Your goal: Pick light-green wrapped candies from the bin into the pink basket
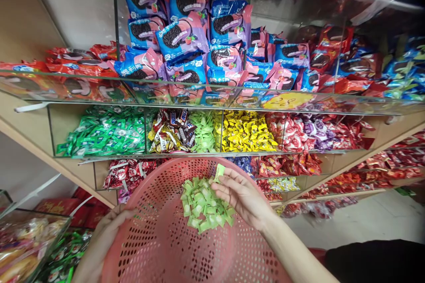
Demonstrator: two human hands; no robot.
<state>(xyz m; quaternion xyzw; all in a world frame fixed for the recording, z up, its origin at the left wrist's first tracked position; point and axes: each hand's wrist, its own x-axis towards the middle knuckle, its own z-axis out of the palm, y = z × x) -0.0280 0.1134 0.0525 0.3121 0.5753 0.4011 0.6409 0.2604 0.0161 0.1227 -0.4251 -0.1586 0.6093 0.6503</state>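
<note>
A round pink plastic basket (pixel 142 225) with holes in its wall is held up in front of the shelves, tilted toward me. My left hand (pixel 108 232) grips its left rim. Light green wrapped candies (pixel 204 208) lie in a pile inside the basket. Over the right edge of that pile, my right hand (pixel 237 190) pinches one light green candy (pixel 219 172) between thumb and fingers. More candies of the same light green (pixel 202 130) fill a narrow shelf compartment above the basket's rim.
Blue and pink cookie packets (pixel 182 37) are stacked on the upper glass shelf. Green candies (pixel 109 132), chocolate bars and yellow candies (pixel 247 130) fill compartments of the middle shelf. Red packets lie on lower shelves. A bin of sweets (pixel 29 247) stands at lower left.
</note>
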